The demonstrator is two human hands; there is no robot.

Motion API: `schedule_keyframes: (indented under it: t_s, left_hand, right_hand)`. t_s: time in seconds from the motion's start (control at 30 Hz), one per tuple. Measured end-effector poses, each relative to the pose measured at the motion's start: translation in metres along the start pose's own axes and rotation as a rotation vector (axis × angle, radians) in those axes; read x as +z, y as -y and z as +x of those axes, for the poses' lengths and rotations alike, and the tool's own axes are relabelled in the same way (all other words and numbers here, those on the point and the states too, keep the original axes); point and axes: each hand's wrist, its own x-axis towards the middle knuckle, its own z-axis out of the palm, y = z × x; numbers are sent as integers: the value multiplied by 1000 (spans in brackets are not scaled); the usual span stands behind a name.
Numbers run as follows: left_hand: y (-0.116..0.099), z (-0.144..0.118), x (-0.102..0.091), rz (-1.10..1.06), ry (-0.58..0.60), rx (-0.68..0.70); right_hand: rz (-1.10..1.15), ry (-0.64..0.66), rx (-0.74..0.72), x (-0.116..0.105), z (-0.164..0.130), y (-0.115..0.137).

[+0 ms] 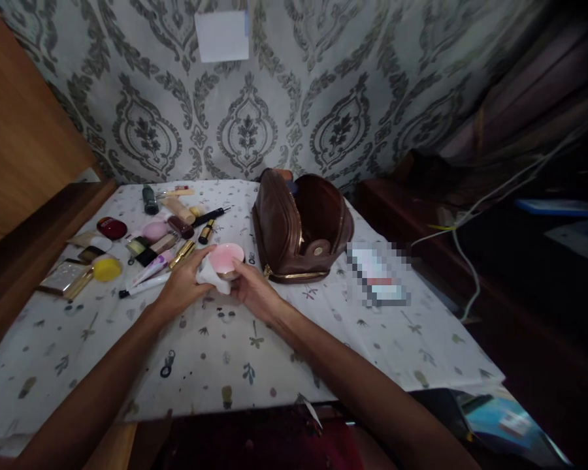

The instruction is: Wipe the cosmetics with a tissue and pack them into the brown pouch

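Over the middle of the table I hold a round pink compact (225,258) with a gold-coloured edge. My right hand (255,292) is closed on its near right side, the thumb lying over the pink face. A white tissue or wipe (212,277) is gripped by my left hand (185,284) and pressed against the compact's left side. Some fingertips are hidden behind the compact and the tissue. Just right of my hands stands a brown cosmetic bag (279,228), unzipped, its dark inside showing. A gold lipstick tube (181,255) lies close to my left hand.
Several cosmetics lie at the left, among them a yellow round item (107,267), a red oval case (112,228), a dark green bottle (149,199) and a white tube (147,284). A blurred phone-like object (379,274) lies right of the bag. White cables (475,261) hang beyond the table's right edge.
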Motion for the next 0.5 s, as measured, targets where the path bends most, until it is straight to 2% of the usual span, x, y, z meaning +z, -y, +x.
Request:
schedule_keyframes:
  t_s: [0.13,0.23,0.37,0.5]
  left_hand:
    - [-2,1,-5,-57,7,-12]
    - [-1,0,-3,-99,-46,8]
    - [3,-4,4,-128,-109,31]
    - [7,-6,8,-128,-38,73]
  right_hand:
    - [-129,-100,-72,-1,-1,9]
    - [-301,-80,-178,-1,-4,24]
    - [-445,-31,-293,-2,-13,56]
    - [-461,-17,-395,-3,-26,97]
